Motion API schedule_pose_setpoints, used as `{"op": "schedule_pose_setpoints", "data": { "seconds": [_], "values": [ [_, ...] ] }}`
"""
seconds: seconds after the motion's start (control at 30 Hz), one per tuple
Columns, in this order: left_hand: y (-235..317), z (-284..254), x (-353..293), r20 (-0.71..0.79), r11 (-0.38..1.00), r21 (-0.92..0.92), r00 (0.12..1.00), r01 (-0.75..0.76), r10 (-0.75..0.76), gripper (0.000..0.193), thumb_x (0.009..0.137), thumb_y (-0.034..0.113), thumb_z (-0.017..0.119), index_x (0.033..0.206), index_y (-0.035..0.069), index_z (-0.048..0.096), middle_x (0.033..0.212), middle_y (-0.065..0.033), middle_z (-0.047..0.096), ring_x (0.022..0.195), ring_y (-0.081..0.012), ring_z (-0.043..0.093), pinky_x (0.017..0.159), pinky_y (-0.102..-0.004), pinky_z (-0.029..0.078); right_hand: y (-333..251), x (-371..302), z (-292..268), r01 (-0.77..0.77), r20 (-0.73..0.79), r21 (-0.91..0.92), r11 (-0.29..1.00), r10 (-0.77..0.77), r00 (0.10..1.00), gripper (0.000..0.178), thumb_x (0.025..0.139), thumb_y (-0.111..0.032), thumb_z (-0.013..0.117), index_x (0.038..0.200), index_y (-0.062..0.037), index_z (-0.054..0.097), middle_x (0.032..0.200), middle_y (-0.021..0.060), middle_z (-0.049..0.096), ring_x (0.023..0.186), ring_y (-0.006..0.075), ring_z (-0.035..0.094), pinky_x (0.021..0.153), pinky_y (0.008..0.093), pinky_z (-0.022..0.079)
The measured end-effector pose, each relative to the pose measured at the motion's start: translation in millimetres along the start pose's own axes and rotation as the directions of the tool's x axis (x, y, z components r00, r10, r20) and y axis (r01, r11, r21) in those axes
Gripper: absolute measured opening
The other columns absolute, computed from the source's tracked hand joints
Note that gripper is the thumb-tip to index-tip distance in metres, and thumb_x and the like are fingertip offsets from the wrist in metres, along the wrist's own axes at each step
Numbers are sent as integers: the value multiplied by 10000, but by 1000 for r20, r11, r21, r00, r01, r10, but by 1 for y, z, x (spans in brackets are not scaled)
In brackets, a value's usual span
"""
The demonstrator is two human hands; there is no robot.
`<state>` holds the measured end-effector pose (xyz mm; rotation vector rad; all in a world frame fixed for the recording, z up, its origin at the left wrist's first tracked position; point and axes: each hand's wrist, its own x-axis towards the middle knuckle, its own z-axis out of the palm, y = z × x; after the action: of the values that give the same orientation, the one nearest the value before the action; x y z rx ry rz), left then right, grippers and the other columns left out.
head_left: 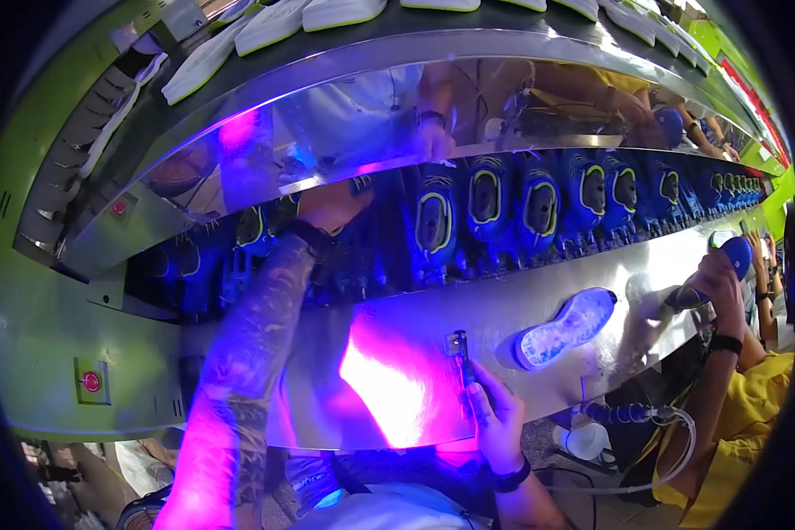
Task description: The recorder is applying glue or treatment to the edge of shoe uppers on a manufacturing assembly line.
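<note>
My left hand (334, 207) reaches over the front lip of the metal bench into the recessed line, its fingers curled and partly hidden. Beside those fingers shows a dark striped piece that looks like a shoe toe. Blue shoes with yellow-green collars stand along the line; the nearest to the right of the hand is one shoe (434, 221). Low in front of me, my right hand (496, 413) grips a small dark torch-shaped tool (458, 348), its head pointing away. Bright violet light falls on the metal just left of it. A bluish translucent sole (565, 329) lies to its right.
White soles (278, 25) line the upper shelf, above a shiny metal panel (344, 115). A red button (90, 382) sits on the green housing at left. At right, a co-worker in yellow (746, 424) holds a blue item. A pale hose (680, 442) loops below the bench edge.
</note>
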<state>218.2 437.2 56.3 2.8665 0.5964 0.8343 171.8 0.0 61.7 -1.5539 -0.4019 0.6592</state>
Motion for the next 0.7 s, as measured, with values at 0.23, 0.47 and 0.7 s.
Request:
{"op": "schedule_pose_setpoints", "data": {
  "seconds": [0.23,0.47,0.7],
  "values": [
    [-4,2,-22,455,961,-277,882,7,124,370,843,408,722,1008,79,751,860,-134,734,759,-308,697,669,-509,519,1,0,1,-89,21,97,991,88,996,382,1028,-128,611,1378,24,612,1001,45,693,816,105,612,719,266,494],
    [-13,36,-8,46,997,-13,996,-81,82,493,851,368,703,1217,44,642,1138,-199,670,1024,-396,661,895,-522,522,-16,7,7,-262,48,-78,962,266,963,458,1070,-232,571,1424,58,553,1356,121,641,1129,171,632,844,249,524],
    [-70,43,-15,402,998,-25,914,65,-50,479,802,337,714,1147,8,668,1090,-237,691,1056,-410,666,926,-548,514,-16,0,15,-140,-7,-9,990,140,990,466,1071,-221,569,1433,71,542,1355,144,638,1074,170,642,849,273,522]
  ]
}}
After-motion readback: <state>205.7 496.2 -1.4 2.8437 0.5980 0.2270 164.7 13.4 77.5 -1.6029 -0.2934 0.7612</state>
